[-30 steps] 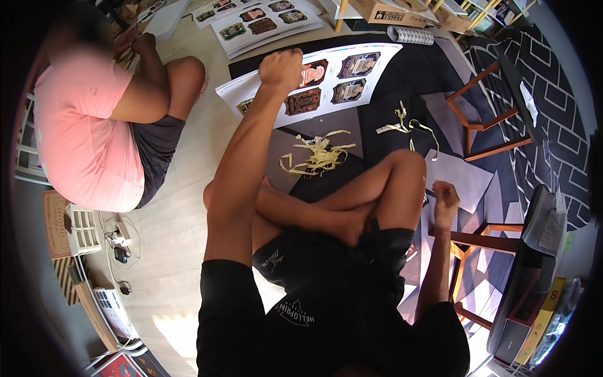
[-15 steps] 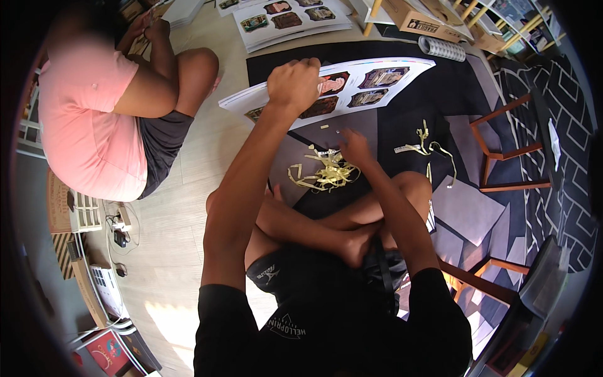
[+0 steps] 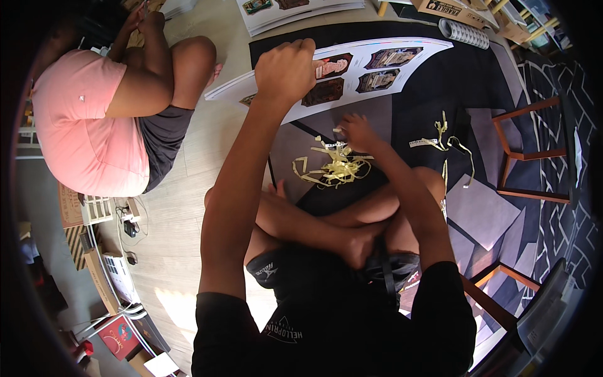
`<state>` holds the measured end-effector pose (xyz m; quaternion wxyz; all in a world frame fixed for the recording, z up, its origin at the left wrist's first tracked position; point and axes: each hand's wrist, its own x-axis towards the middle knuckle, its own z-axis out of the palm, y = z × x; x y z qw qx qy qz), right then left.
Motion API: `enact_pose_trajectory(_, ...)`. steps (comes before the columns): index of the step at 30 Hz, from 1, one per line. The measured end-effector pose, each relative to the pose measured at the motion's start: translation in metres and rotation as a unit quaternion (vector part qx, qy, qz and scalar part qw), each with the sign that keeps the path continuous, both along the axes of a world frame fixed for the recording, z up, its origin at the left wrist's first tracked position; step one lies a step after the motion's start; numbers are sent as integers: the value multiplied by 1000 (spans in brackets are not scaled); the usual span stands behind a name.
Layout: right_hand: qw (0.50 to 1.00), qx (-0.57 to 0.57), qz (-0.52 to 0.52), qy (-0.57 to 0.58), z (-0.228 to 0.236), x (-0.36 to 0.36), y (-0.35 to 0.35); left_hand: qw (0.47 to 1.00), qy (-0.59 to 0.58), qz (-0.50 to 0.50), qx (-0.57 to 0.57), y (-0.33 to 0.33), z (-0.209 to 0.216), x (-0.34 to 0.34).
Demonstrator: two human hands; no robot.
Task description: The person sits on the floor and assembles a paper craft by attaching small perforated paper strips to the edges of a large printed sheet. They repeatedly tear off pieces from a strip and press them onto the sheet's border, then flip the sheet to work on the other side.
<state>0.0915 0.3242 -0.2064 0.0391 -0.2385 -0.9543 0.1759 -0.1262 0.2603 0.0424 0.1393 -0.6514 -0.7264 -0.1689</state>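
My left hand (image 3: 286, 70) is closed over the upper edge of a stack of printed sheets (image 3: 377, 94), holding it tilted up off the floor. The sheets are white with dark, framed card-like pictures. My right hand (image 3: 362, 134) is below the stack with its fingers apart, beside a tangled pile of thin yellow strips (image 3: 339, 168). A small pale scrap shows at its fingertips; whether they touch it, I cannot tell. The strips lie on a dark and grey patchwork mat (image 3: 377, 129), in front of my crossed legs.
A co-worker in a pink shirt (image 3: 88, 125) sits at the left, hands near something unclear. More printed sheets (image 3: 295, 17) lie at the back. Loose strips (image 3: 440, 139), a patterned roll (image 3: 463, 33), a cardboard box (image 3: 455, 11) and a wooden frame (image 3: 534, 154) are at the right.
The whole view has shifted a little. My right hand's fingers have spread and lifted slightly beside the strips. My left hand keeps its grip on the sheets.
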Motion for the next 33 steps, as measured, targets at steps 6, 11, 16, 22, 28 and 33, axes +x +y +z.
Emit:
enact_pose_trajectory(6, 991, -130, 17, -42, 18, 29, -1, 1000, 5, 13, -14, -2, -2, 1)
enact_pose_trajectory(11, 998, -64, -25, 12, 15, 44, -7, 1000, -2, 6, -5, -2, 0, 2)
enact_pose_trajectory(16, 971, -143, -164, 100, 38, 106, 21, 1000, -7, 2, -10, -6, 0, 6)
enact_pose_trajectory(22, 950, 106, -277, -97, 93, 155, 24, 999, -14, 18, -34, -11, 2, 5)
enact_pose_trajectory(28, 995, -16, -33, -91, 60, 98, -36, 999, -22, 25, -41, -13, 1, 0)
enact_pose_trajectory(33, 994, 14, -39, -104, 26, 102, -36, 999, -36, 2, -30, -9, 7, 8)
